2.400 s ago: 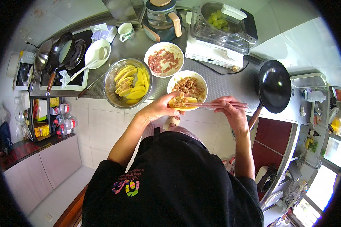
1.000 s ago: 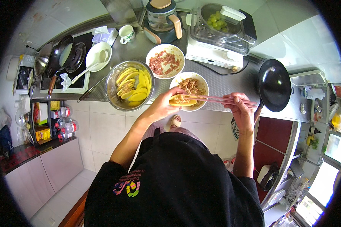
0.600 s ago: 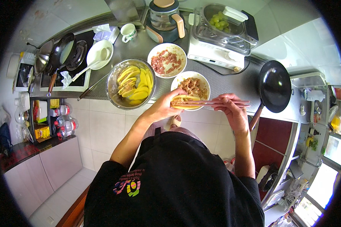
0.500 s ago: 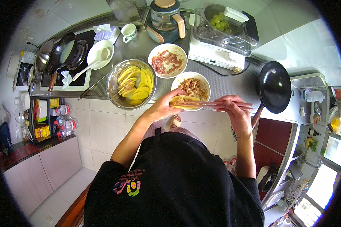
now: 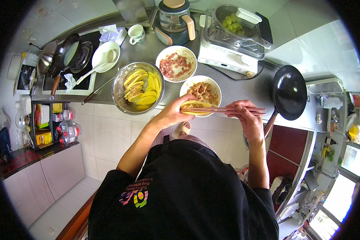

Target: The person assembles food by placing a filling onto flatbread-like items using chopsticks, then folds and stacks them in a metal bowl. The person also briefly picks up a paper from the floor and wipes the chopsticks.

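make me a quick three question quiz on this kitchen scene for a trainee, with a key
1. True or false: the right hand holds a spoon.

2. What does the left hand hold?
a) a mug
b) a yellow piece
c) a lid

3. Fill in the blank: as the person sees it, the metal bowl stands to the ____ of the pink chopped meat.

Key:
1. False; it holds pink chopsticks.
2. b
3. left
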`<state>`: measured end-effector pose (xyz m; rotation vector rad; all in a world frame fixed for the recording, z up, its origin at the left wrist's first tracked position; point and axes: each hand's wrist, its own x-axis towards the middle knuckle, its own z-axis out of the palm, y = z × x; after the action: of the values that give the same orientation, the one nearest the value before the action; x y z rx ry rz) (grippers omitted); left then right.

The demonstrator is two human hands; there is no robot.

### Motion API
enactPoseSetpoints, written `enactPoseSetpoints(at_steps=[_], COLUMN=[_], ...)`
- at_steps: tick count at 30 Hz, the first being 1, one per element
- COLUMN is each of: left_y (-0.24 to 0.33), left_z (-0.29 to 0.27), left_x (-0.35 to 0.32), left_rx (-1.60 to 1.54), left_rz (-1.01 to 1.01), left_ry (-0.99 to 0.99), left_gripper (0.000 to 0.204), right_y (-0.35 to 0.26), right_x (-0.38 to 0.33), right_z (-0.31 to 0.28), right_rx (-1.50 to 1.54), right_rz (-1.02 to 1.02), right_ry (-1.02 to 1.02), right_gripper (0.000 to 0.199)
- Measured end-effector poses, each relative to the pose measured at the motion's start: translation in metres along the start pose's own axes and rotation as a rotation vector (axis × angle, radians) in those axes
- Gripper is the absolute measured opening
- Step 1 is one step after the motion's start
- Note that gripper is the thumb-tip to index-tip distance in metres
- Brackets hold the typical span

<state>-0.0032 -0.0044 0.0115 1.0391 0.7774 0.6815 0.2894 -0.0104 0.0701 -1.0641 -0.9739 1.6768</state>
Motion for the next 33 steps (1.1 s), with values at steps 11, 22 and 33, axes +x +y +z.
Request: enactPoseSetpoints(at_steps=[11, 22, 33], left_y=[-0.006, -0.001, -0.005], left_z=[0.002, 0.000, -0.014], left_x=[0.004, 0.000, -0.003], left_rx=[0.019, -0.141, -0.024], left_rz=[-0.020, 0.007, -0.034], left_ry=[0.014, 0.131, 0.198], left_gripper=[0.055, 0.051, 0.044], right_y=[-0.003, -0.003, 0.010], right_x=[0.003, 0.002, 0.013], right_z=[-0.010, -0.040, -0.062], right_rx=[0.030, 0.091, -0.134], right_rz=[-0.040, -0.108, -0.150], right_ry=[0.024, 0.051, 0.172], right_gripper=[0.018, 0.018, 0.024])
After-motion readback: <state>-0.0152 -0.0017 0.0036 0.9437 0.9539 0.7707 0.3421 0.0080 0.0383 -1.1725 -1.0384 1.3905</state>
